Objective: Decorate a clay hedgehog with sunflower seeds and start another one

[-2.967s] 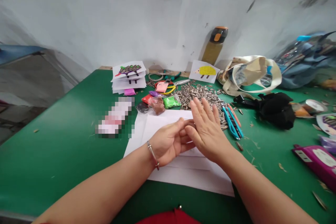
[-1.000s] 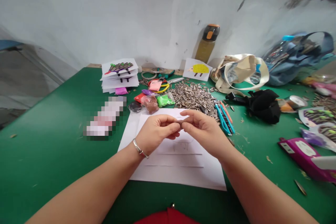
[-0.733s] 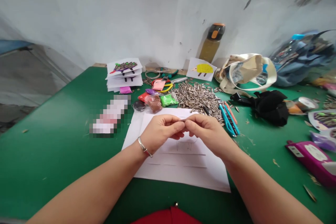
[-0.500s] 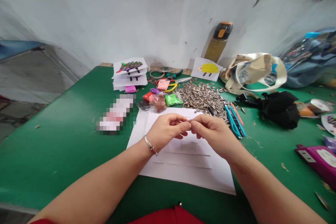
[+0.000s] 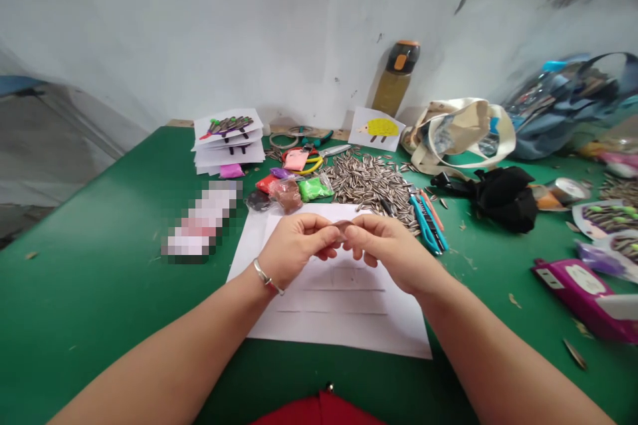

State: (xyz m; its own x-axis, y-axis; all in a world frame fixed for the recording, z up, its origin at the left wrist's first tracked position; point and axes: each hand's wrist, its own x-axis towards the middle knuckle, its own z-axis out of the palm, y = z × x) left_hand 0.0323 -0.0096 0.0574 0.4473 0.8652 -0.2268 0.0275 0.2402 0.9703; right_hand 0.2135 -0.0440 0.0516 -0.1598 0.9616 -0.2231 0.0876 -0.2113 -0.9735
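Observation:
My left hand (image 5: pixel 298 246) and my right hand (image 5: pixel 391 249) meet above the white paper sheets (image 5: pixel 319 332). Between the thumbs and fingertips of both is a small, thin piece of brown modelling clay (image 5: pixel 343 225), partly covered by the fingers. The top sheet below carries faint pencil lines, mostly hidden by my hands. Just beyond lie small bags of coloured clay: a brown bag (image 5: pixel 286 194), a green bag (image 5: pixel 315 188), a red bag (image 5: pixel 266 182) and a black one (image 5: pixel 258 200). A heap of striped sunflower seeds (image 5: pixel 371 179) spreads behind my right hand.
Blue-handled cutters (image 5: pixel 426 220) lie right of the seeds, scissors (image 5: pixel 314 163) behind the bags. A hedgehog picture (image 5: pixel 379 128) leans near a bottle (image 5: pixel 395 80). Finished cards (image 5: pixel 228 139) are stacked back left. A cream bag (image 5: pixel 463 133), black pouch (image 5: pixel 506 199) and magenta case (image 5: pixel 583 299) stand right.
The view has turned slightly right, so the table's things sit further left. Both hands still pinch the brown clay, and more of it shows now between the fingertips.

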